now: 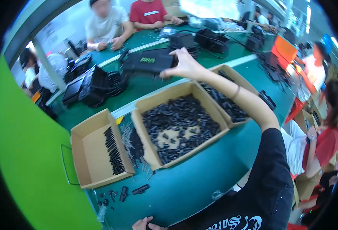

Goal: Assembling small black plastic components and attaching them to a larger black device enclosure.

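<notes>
My right hand point(187, 66) reaches far across the green table, fingers and thumb closed around the right end of a flat black case point(149, 63) with green lettering. The case is tilted and held above the tabletop, beyond the cardboard boxes. At the lower edge, my left hand point(148, 224) is cut off by the picture; the visible fingers are slightly apart, with nothing seen in them. Two small black plastic parts, one upright point(123, 194) and one slanted point(141, 189), lie on the table ahead of that hand.
An open cardboard box point(184, 151) holds many small black parts; another box point(236, 119) adjoins it. A shallow box point(92, 153) contains a row of thin black pieces. Metal pins point(127, 138) lie between boxes. Black cases with cables point(94, 86) stand behind. Other people sit around the table.
</notes>
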A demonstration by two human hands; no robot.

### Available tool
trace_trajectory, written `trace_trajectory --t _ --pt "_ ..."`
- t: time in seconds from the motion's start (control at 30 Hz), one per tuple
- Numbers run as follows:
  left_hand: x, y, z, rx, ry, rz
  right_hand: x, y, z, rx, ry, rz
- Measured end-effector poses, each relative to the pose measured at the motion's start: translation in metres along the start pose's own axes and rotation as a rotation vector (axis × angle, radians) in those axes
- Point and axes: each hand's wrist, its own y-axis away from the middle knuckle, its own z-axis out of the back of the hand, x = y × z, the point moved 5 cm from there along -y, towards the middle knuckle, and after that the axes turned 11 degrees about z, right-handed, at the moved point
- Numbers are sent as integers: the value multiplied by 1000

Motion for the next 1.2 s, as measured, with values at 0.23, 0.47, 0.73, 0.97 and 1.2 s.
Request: trace_trajectory --t 0.23,0.47,0.73,0.97,1.2 --pt "14 -1 11 245 -29 -10 -75 -146 -122 -63 238 -304" --pt "9 7 15 73 97 18 -106 -187 -164 -95 273 -428" --pt "10 5 11 292 -6 172 -118 -186 -171 -66 112 -388" --pt "9 5 8 90 -8 20 23 -130 -77 81 -421 139" --pt "-2 -9 -1 -19 -29 -115 177 124 157 -613 275 235"
